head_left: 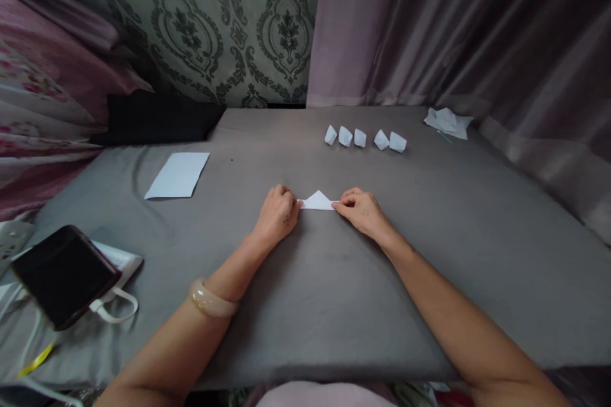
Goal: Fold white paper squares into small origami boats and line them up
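Head view: five paper shapes (359, 138) lie beyond the folded paper (318, 201)

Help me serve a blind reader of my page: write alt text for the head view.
A person's left hand and right hand pinch opposite ends of a folded white paper with a peaked middle, at a grey table. Beyond sit five small paper shapes in a row; a sheet and a phone lie at left.
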{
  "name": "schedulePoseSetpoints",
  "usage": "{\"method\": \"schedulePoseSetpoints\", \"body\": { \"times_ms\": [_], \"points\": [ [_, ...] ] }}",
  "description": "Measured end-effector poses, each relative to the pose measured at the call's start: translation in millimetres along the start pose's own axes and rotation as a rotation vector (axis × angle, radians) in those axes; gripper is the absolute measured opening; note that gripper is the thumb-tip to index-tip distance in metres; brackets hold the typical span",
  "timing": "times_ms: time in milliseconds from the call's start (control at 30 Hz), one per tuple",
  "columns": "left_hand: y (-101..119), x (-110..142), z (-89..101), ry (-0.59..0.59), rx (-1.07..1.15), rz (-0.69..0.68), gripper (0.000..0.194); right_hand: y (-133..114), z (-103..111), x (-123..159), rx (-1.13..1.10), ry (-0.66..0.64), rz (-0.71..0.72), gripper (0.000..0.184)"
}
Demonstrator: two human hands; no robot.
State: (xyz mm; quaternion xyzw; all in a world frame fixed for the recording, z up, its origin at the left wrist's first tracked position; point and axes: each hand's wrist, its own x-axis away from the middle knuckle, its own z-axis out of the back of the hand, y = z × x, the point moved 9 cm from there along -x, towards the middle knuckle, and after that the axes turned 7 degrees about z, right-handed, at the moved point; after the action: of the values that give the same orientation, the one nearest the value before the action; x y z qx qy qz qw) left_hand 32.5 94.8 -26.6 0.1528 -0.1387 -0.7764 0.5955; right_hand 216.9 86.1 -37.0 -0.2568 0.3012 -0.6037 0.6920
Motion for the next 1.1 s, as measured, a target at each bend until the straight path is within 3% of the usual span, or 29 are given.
{"method": "schedulePoseSetpoints", "body": {
  "times_ms": [467,667,767,833,933,1100],
  "points": [
    [6.1,3.0,1.4,-0.003,-0.069,-0.021,0.019,-0.9,1.9,-1.1,0.093,-0.009,0.045,0.021],
    [29.4,9.5,-2.4,0.011,-0.193,-0.257,0.031,-0.2,3.3,0.5,0.196,0.019,0.166,0.02],
    [42.7,14.9,-6.0,-0.024,-0.23,-0.394,0.029,-15.3,6.7,7.6,0.263,0.09,0.239,0.011],
    [48.5,16.6,-7.4,-0.052,-0.24,-0.442,0.026,-35.8,2.8,15.9,0.321,0.108,0.343,0.018],
    [53.5,17.6,-7.9,-0.078,-0.257,-0.471,0.025,-65.3,-16.8,30.6,0.406,0.027,0.493,0.039],
    [54.2,24.8,-8.4,-0.093,-0.279,-0.461,0.023,-78.7,-38.8,42.6,0.48,-0.058,0.516,0.037]
  ]
}}
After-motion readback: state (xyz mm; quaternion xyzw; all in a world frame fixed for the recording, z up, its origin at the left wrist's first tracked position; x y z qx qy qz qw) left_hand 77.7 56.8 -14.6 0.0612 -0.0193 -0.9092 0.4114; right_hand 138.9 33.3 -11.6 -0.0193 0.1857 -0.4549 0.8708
